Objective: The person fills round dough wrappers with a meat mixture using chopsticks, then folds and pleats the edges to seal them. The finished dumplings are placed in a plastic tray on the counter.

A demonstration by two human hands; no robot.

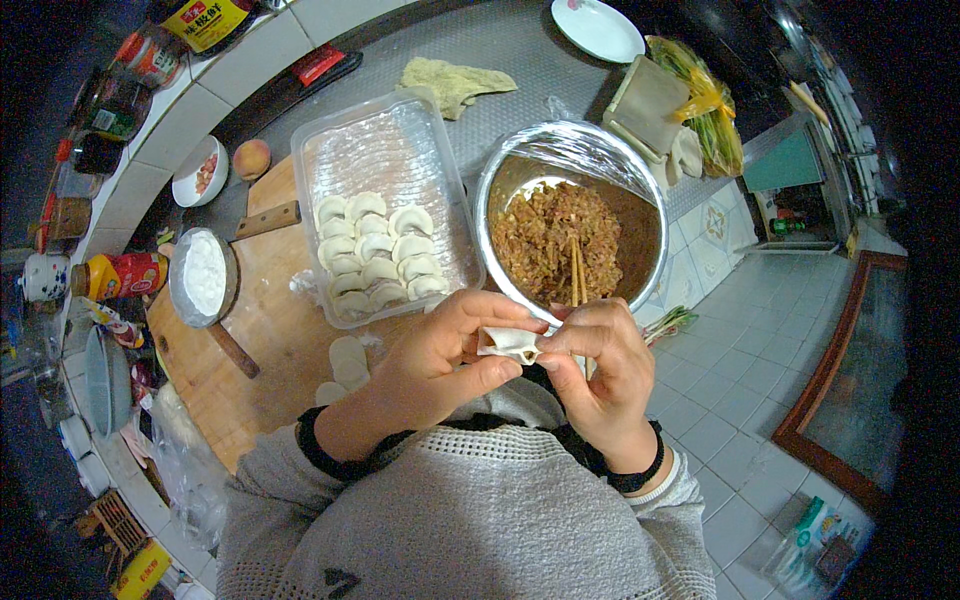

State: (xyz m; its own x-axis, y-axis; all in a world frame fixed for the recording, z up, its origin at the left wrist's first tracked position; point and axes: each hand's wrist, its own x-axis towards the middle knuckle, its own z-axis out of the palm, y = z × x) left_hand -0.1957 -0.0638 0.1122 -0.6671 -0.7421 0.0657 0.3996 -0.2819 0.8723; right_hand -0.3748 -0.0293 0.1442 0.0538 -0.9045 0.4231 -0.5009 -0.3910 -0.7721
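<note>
Between both hands is a partly folded dumpling [507,343], its edge still gaping at the right where a bit of filling shows. My left hand [457,345] supports it from the left, fingers above and thumb below. The fingertips of my right hand [604,360] pinch its right end. Just beyond the hands stands a metal bowl [652,262] of minced filling [559,232], with wooden chopsticks [577,274] upright in it. A clear plastic tray [375,142] to its left holds rows of folded dumplings [379,251]. Round dough wrappers [348,360] lie on the board beside my left forearm.
On the wooden board [277,330] are a bowl of flour [204,274], a rolling pin [234,350] and a knife handle [268,220]. A peach [252,159], a cloth [454,84] and a white plate [598,28] sit farther back. Bagged greens [705,112] stand right.
</note>
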